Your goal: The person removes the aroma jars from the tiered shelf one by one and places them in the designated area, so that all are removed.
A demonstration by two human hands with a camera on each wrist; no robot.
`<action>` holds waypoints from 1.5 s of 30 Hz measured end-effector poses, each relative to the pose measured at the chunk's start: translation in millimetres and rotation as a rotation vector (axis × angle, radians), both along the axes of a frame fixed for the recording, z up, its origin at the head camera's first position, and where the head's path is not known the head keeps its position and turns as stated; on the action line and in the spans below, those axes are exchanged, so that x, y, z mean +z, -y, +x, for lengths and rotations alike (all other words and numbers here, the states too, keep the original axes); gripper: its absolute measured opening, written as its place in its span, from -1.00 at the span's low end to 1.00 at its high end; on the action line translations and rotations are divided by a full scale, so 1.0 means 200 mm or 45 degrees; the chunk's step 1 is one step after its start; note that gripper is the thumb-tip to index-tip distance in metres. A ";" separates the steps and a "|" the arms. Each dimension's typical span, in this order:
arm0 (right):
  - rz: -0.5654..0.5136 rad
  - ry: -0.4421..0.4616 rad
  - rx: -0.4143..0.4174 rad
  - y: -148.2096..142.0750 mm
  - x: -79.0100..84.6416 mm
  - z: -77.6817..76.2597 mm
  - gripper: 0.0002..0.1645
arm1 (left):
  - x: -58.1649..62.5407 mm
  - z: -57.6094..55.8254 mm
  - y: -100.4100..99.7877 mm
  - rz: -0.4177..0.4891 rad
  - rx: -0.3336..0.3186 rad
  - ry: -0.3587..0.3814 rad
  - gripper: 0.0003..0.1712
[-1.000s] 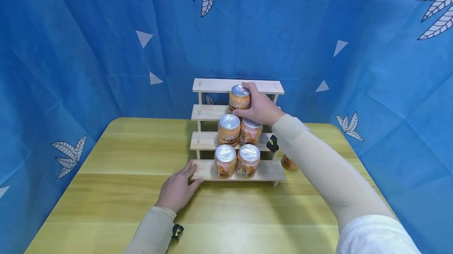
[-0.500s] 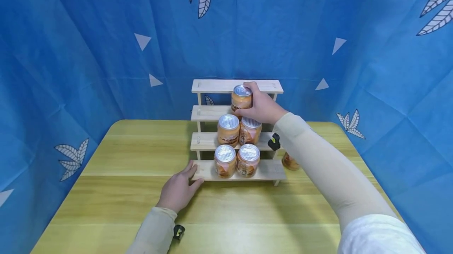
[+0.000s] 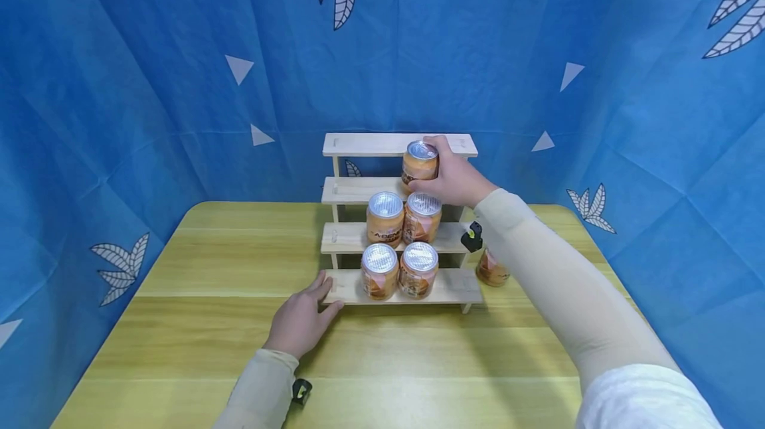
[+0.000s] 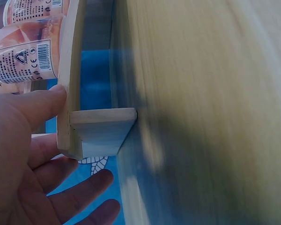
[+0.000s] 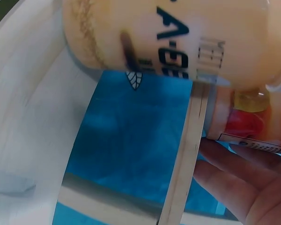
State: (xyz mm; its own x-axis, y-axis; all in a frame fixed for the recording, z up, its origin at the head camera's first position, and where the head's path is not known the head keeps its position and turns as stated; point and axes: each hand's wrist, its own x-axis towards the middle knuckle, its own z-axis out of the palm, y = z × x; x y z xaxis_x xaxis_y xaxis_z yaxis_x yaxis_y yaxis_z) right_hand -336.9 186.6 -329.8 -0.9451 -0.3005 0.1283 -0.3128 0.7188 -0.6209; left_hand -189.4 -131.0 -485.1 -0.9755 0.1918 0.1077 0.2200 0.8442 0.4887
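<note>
A stepped wooden display rack (image 3: 349,236) with stacked tiers stands on the table, bearing several orange cans with silver lids. My right hand (image 3: 457,176) grips one can (image 3: 420,165) at the third tier, thumb in front and fingers behind. In the right wrist view that can (image 5: 253,117) is partly covered by a nearer can (image 5: 192,37). My left hand (image 3: 301,319) holds the front left corner of the lowest board between thumb and fingers; in the left wrist view its thumb (image 4: 47,101) touches the board (image 4: 70,70). Whether the gripped can's base touches its tier is hidden.
Two cans (image 3: 380,271) stand on the lowest tier and two (image 3: 385,220) on the second. Another can (image 3: 492,269) stands on the table (image 3: 197,336) right of the rack, partly behind my right sleeve. A blue patterned cloth (image 3: 454,37) encloses the back and sides.
My right hand has moved a little to the right along the third tier, carrying the can with it. The left hand has stayed at the rack's corner.
</note>
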 end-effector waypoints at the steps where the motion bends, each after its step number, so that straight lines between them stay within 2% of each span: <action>1: -0.007 0.000 0.000 -0.01 0.00 0.00 0.16 | 0.00 0.00 0.00 -0.001 -0.001 0.001 -0.30; 15: -0.013 0.016 -0.015 -0.10 0.01 0.02 0.14 | 0.01 0.00 -0.01 0.001 0.004 0.024 -0.30; 23: 0.012 -0.025 -0.047 -0.15 0.01 0.03 0.13 | 0.01 -0.01 0.01 0.016 -0.011 0.010 -0.28; 45: 0.067 0.032 -0.134 -0.29 0.00 0.08 0.23 | 0.02 0.02 0.00 0.034 -0.003 0.069 -0.29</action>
